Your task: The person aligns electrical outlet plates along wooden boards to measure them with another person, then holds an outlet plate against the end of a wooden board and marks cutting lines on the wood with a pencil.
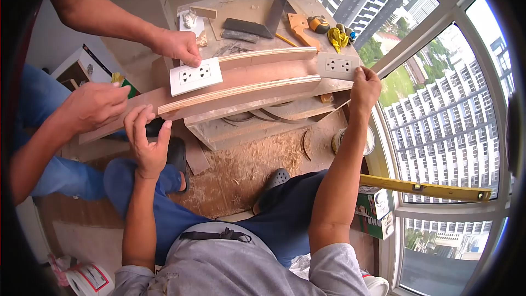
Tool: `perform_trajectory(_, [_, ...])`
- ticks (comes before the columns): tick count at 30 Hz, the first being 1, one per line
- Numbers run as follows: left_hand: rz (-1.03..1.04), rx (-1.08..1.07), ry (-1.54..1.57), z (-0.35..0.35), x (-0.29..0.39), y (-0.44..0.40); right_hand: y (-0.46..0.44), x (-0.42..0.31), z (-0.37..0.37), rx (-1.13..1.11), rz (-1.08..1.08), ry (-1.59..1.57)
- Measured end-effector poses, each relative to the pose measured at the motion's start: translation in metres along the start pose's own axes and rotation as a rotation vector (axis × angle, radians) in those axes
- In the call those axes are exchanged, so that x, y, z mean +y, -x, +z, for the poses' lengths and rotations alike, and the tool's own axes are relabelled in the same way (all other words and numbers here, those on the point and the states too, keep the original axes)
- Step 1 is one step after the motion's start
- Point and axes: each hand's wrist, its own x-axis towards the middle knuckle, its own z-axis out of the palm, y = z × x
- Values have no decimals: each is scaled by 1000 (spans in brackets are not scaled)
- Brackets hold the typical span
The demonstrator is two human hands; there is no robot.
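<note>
My right hand (365,89) pinches the right edge of a white wall socket plate (329,72), at the right end of a wooden channel (241,90) with plywood edges. My left hand (146,141) is raised by the channel's left end, thumb and fingers apart, with nothing in it; I cannot tell whether its fingertips touch the wood. A second white socket plate (181,87) rests over the channel's left part, under another person's hand (178,47). That person's other hand (98,107) is just left of mine, fingers drawn together.
On the bench behind lie a handsaw (278,13), a tape measure (318,24) and yellow gloves (339,37). Wood shavings (257,159) cover the floor below. A yellow spirit level (427,188) lies by the window at right, above green boxes (368,214).
</note>
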Motion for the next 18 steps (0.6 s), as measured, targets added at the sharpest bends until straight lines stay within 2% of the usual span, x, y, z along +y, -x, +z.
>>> perform_trajectory(2, [-9,-23,-4,0,1,1,-1,2,1,-1,-1,63])
perform_trajectory(4, [8,-26,-12,-1,3,5,-9,18,1,0,-198,214])
perform_trajectory(5, [30,-31,-5,-1,3,4,-13,29,4,-14,-136,-17])
perform_trajectory(6, [28,-32,7,-2,2,5,-21,37,6,-28,-105,-33])
perform_trajectory(7, [-7,-47,-2,-4,-1,7,-17,30,5,58,-165,75])
perform_trajectory(12, [53,-43,-31,-10,-10,8,-5,9,4,9,-145,191])
perform_trajectory(15, [65,-44,2,-12,-11,7,-13,21,7,52,-174,-36])
perform_trajectory(18, [155,-57,-33,-15,-13,10,-11,12,3,-14,-148,-5])
